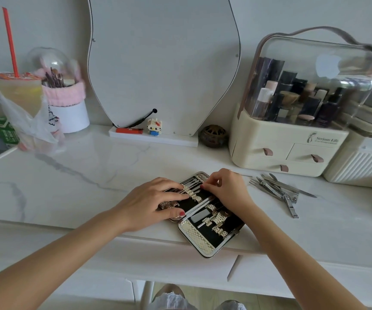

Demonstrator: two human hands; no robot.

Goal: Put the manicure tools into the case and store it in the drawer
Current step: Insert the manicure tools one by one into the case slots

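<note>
Left hand lies flat, pinning the open case at the worktop's front edge; right hand seems to pinch a tool under a strap. Slide it straight in.

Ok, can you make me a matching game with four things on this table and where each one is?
Things:
1. manicure case
2. loose metal tools
3. red lighter
4. drink cup with red straw

Places:
A. far left of the table, in a plastic bag
B. on the white base under the mirror, beside the little cat figure
C. lying open at the front edge, under both hands
D. in a pile to the right of the case

Pairs: 1-C, 2-D, 3-B, 4-A
</note>
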